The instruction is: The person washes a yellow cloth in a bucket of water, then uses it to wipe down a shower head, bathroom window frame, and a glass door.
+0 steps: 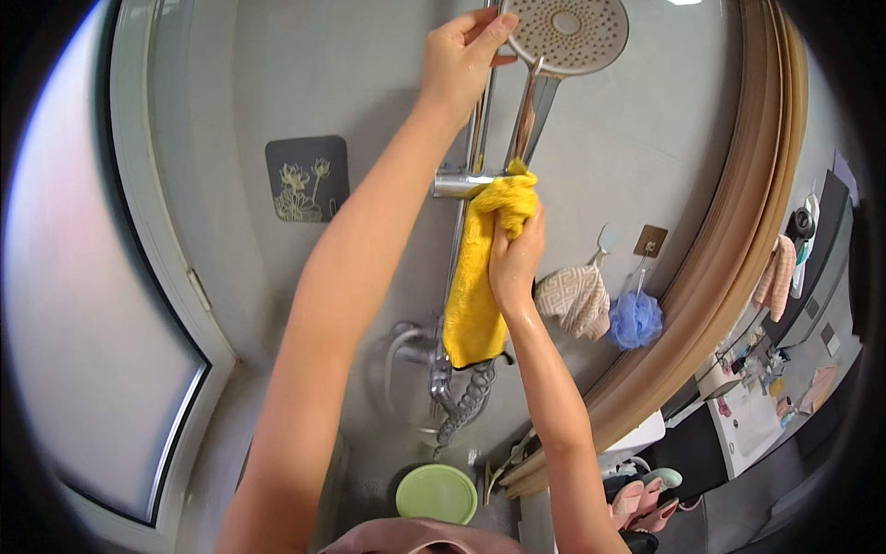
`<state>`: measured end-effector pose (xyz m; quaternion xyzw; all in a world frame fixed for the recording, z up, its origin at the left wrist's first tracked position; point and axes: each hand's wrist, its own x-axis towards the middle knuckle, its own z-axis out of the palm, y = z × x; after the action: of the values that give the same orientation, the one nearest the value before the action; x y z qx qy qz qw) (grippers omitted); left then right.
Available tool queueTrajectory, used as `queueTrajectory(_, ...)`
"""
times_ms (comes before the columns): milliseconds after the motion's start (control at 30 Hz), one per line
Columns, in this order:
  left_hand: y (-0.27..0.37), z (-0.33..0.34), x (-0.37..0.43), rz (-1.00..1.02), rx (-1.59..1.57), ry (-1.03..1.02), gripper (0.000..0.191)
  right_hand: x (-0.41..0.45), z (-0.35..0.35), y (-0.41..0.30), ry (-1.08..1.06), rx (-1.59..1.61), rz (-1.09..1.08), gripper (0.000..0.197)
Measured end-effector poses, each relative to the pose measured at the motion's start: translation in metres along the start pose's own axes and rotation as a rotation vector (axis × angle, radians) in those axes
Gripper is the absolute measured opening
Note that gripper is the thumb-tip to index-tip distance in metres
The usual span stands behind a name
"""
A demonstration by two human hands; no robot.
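A round handheld shower head (pixel 569 31) sits at the top with its nozzle face showing. My left hand (pixel 467 59) is at its left rim, thumb on the edge and fingers behind, by the chrome riser rail (pixel 482 124). Lower down, my right hand (pixel 519 253) grips a yellow cloth (pixel 477 284), bunched at the top against the chrome holder bracket (pixel 458 184) below the shower handle (pixel 534 118). The cloth's long end hangs down over the rail, towards the mixer tap (pixel 439 377) and its coiled hose (pixel 474 401).
A patterned cloth mitt (pixel 573 294) and a blue bath puff (pixel 635 320) hang on wall hooks at right, beside a tan curtain (pixel 720 242). A green basin (pixel 436 493) stands on the floor. A frosted door (pixel 90 277) is at left; a washbasin (pixel 751 422) lies beyond the curtain.
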<state>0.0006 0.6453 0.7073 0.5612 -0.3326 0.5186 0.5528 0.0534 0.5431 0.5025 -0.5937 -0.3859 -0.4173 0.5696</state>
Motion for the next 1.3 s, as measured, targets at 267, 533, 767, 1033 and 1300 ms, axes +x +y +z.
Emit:
queueTrajectory(267,0.03,-0.087,-0.112,-0.238,0.369,0.024,0.035,-0.019,-0.03,-0.012,0.082,0.164,0.106,0.045)
queueTrajectory(533,0.007,-0.133,-0.289,-0.693,0.322,0.085,0.026,0.049,0.043,-0.057,-0.21,-0.569,-0.902,0.035)
queueTrajectory(767,0.016,-0.16,-0.306,-0.755,0.382,0.23,0.025,0.058,0.081,-0.066,-0.25,-0.619,-1.042,0.011)
queueTrajectory(1033,0.008,-0.114,-0.308,-0.21,0.194,0.167,0.065,-0.032,0.067,-0.09,-0.684,0.577,0.517,0.046)
queueTrajectory(1300,0.008,-0.083,-0.286,-0.445,0.42,0.484,0.048,-0.106,-0.046,-0.039,-0.116,0.091,0.311,0.046)
